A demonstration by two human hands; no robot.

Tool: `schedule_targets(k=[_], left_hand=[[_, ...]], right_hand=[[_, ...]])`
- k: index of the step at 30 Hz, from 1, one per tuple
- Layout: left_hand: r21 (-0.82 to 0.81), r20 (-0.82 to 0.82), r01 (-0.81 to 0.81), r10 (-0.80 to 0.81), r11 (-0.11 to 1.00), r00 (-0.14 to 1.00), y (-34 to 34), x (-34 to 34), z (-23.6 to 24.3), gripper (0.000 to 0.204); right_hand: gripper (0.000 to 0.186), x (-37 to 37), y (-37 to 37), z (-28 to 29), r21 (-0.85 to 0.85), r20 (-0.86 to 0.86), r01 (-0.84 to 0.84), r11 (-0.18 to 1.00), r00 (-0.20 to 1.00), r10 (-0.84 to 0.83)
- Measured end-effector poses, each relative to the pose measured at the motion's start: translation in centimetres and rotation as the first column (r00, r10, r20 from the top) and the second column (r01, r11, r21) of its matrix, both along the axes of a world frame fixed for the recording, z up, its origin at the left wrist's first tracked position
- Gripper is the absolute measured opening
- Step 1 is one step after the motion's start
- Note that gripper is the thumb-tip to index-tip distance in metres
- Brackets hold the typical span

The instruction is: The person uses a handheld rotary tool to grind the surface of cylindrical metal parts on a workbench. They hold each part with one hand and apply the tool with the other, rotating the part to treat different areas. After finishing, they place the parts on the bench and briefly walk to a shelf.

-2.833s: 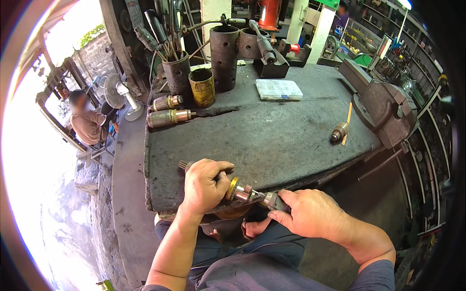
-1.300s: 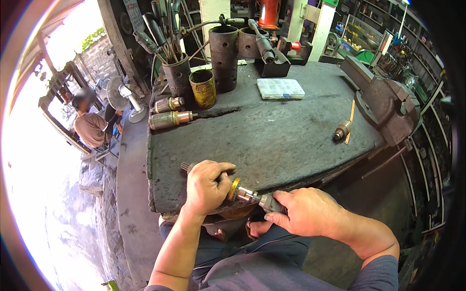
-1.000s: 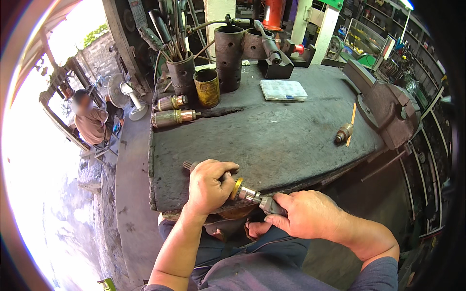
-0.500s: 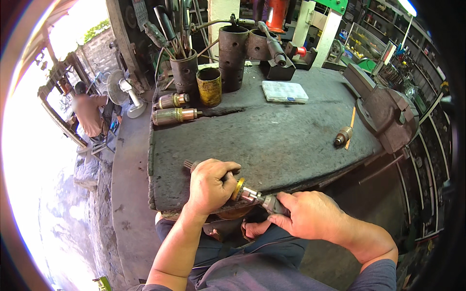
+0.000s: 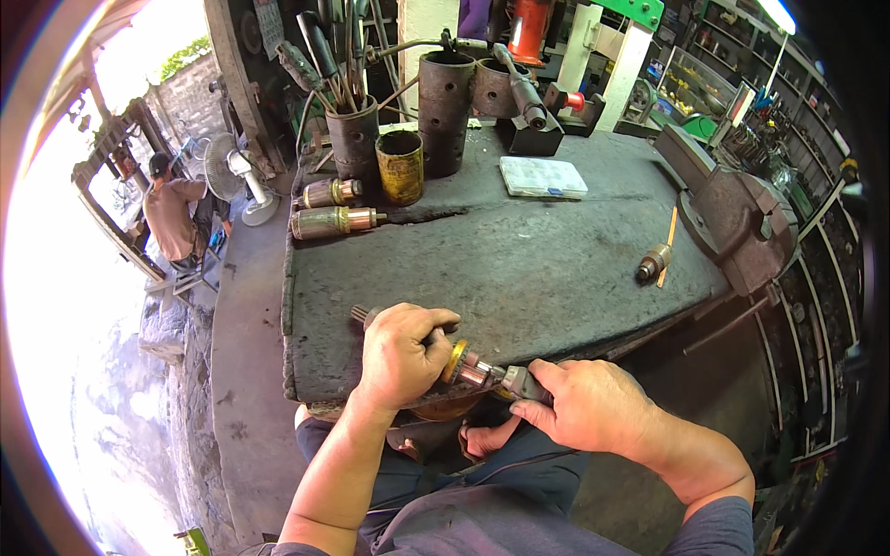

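My left hand (image 5: pixel 400 352) is closed around a motor armature at the near edge of the workbench. The armature (image 5: pixel 471 369) shows a yellow ring and a copper-coloured commutator to the right of my fist, and its splined shaft end pokes out on the left. Thumb and fingers of my right hand (image 5: pixel 601 400) are wrapped round a grey, thick-headed piece (image 5: pixel 521 382) at the armature's right end. My palm hides most of that piece, so its kind cannot be told.
Two more armatures (image 5: pixel 334 221) lie at the bench's back left, beside a yellow can (image 5: pixel 400 167) and a tool-filled metal cylinder (image 5: pixel 352 139). A clear plastic case (image 5: pixel 544 176) sits farther back. Rightward are a small gear-like part (image 5: pixel 654 262), a thin strip (image 5: pixel 672 227) and a vise (image 5: pixel 749 222).
The grey piece in my right hand has turned slightly, and my right hand has shifted a little. My left hand keeps its hold on the armature.
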State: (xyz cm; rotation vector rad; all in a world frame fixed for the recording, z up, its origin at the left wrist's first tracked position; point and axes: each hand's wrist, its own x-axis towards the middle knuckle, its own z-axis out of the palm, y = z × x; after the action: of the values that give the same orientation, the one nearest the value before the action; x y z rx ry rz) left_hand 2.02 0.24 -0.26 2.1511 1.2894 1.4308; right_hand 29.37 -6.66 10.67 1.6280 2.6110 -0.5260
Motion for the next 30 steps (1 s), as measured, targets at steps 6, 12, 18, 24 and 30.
schedule_targets(k=[6,12,18,24,30], left_hand=[[-0.019,-0.001,-0.001,0.001,1.000,1.000,0.0,0.0,0.0,0.019],[-0.009,-0.013,-0.009,0.009,1.000,1.000,0.1,0.0,0.2,0.020],[-0.172,-0.072,-0.056,0.044,0.984,0.996,0.3,0.4,0.9,0.022],[-0.263,-0.123,-0.086,0.055,0.961,0.991,0.8,0.6,1.4,0.024],[-0.306,-0.111,-0.085,0.054,0.948,0.992,1.0,0.8,1.5,0.025]], right_hand=[[0.058,-0.1,-0.1,0.2,-0.086,0.005,-0.061,0.994,0.998,0.062],[0.056,-0.1,-0.3,0.0,-0.029,0.021,-0.047,0.998,0.999,0.047],[0.055,0.0,-0.4,-0.1,0.003,0.024,-0.019,1.000,1.000,0.019],[0.055,-0.1,-0.2,-0.2,-0.003,0.028,-0.015,1.000,0.999,0.015],[0.056,-0.2,-0.2,-0.1,-0.009,0.042,-0.035,0.999,0.998,0.035]])
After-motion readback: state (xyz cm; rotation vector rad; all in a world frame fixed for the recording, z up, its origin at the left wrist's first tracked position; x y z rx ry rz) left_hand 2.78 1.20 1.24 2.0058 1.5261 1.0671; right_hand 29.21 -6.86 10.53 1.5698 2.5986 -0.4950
